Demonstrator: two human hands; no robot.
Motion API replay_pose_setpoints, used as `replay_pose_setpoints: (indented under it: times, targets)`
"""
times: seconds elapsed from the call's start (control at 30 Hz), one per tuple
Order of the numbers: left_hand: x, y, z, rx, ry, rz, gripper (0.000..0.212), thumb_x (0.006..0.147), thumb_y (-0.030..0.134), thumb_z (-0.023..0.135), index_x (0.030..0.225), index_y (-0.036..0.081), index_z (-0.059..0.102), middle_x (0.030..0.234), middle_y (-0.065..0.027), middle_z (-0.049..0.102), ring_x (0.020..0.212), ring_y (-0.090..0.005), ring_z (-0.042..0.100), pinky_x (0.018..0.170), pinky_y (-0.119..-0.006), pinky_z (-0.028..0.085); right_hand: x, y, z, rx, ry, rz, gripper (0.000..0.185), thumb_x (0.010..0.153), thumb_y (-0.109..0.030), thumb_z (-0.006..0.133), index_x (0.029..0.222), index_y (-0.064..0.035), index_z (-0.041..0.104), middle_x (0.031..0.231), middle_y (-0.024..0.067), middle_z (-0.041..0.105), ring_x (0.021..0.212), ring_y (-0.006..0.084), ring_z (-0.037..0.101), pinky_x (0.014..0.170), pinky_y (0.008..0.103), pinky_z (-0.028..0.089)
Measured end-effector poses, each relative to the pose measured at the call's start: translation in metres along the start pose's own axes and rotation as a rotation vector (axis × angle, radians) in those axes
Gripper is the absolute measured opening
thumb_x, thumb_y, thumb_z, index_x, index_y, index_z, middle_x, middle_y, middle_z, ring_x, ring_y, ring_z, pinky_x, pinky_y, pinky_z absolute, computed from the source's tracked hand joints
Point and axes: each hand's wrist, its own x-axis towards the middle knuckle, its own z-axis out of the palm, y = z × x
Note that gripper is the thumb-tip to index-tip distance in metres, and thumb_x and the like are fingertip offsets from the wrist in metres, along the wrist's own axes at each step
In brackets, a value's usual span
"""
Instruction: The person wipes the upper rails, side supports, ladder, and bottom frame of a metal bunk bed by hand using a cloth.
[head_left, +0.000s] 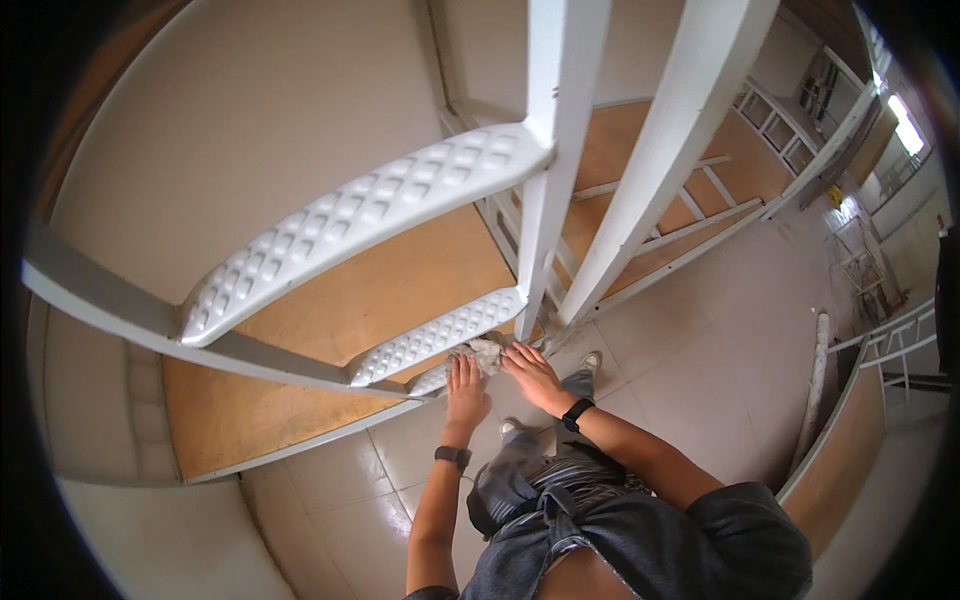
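Observation:
A crumpled pale cloth (484, 354) lies against the lowest visible tread (429, 381) of a white metal bunk-bed ladder. My left hand (466, 394) is on the cloth's left side, fingers pointing up the view over it. At its right edge my right hand (534, 376) grips the cloth near the foot of the ladder's right rail (541, 247). Fingertips of both hands are partly hidden by the cloth. Above them are a middle tread (442, 334) and a large upper tread (367, 225), both with raised bumps.
Behind the ladder is a wooden bed board (300, 405) in a white frame. A thick white post (667, 165) slants up at right. Another bed board (832, 457) and a white pole (814, 382) stand at far right. Glossy floor tiles (675, 360) surround my feet.

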Motion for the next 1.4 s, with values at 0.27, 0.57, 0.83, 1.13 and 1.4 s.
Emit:
replay_pose_setpoints:
  times: [0.27, 0.57, 0.83, 1.13, 1.4]
  targets:
    - [0.038, 0.018, 0.024, 0.031, 0.023, 0.116, 0.068, 0.072, 0.011, 0.057, 0.133, -0.001, 0.030, 0.142, -0.0217, 0.024, 0.131, -0.0382, 0.021, 0.107, -0.048, 0.018, -0.024, 0.005, -0.008, 0.041, -0.007, 0.202, 0.032, 0.078, -0.004, 0.048, 0.110, 0.0013, 0.052, 0.125, 0.0116, 0.044, 0.103, 0.0278, 0.048, 0.087, 0.0376, 0.039]
    - [0.007, -0.025, 0.007, 0.016, 0.094, 0.026, 0.055, 0.076, 0.007, 0.053, 0.129, 0.000, 0.039, 0.139, -0.0182, 0.032, 0.130, -0.0323, 0.028, 0.106, -0.044, 0.023, 0.005, -0.019, 0.016, 0.158, -0.027, -0.118, 0.037, 0.074, 0.001, 0.051, 0.110, 0.0065, 0.049, 0.127, 0.0199, 0.040, 0.125, 0.0340, 0.033, 0.104, 0.0395, 0.029]
    - [-0.034, -0.065, -0.022, 0.025, 0.077, -0.136, 0.058, 0.077, 0.012, 0.053, 0.131, 0.001, 0.036, 0.141, -0.0181, 0.029, 0.131, -0.0346, 0.025, 0.107, -0.048, 0.019, 0.041, -0.068, 0.050, 0.367, -0.054, -0.159, 0.042, 0.072, 0.006, 0.048, 0.115, 0.0083, 0.047, 0.128, 0.0223, 0.038, 0.122, 0.0355, 0.035, 0.102, 0.0387, 0.032]
    - [0.009, -0.038, 0.017, 0.046, -0.098, 0.181, 0.075, 0.065, 0.023, 0.070, 0.130, 0.005, 0.036, 0.146, -0.0196, 0.015, 0.135, -0.0381, 0.011, 0.106, -0.053, 0.012, -0.011, -0.004, -0.003, 0.609, 0.064, -0.042, 0.043, 0.071, 0.009, 0.046, 0.113, 0.0031, 0.047, 0.114, 0.0184, 0.047, 0.102, 0.0354, 0.048, 0.084, 0.0397, 0.041]
    - [0.032, 0.012, 0.045, 0.010, 0.062, 0.282, 0.057, 0.072, 0.013, 0.062, 0.122, -0.003, 0.041, 0.131, -0.0243, 0.037, 0.123, -0.0393, 0.032, 0.102, -0.050, 0.023, -0.033, 0.049, -0.056, 0.874, -0.146, 0.544, 0.035, 0.080, -0.009, 0.052, 0.114, -0.0002, 0.054, 0.088, 0.0220, 0.061, 0.080, 0.0302, 0.061, 0.070, 0.0351, 0.046]
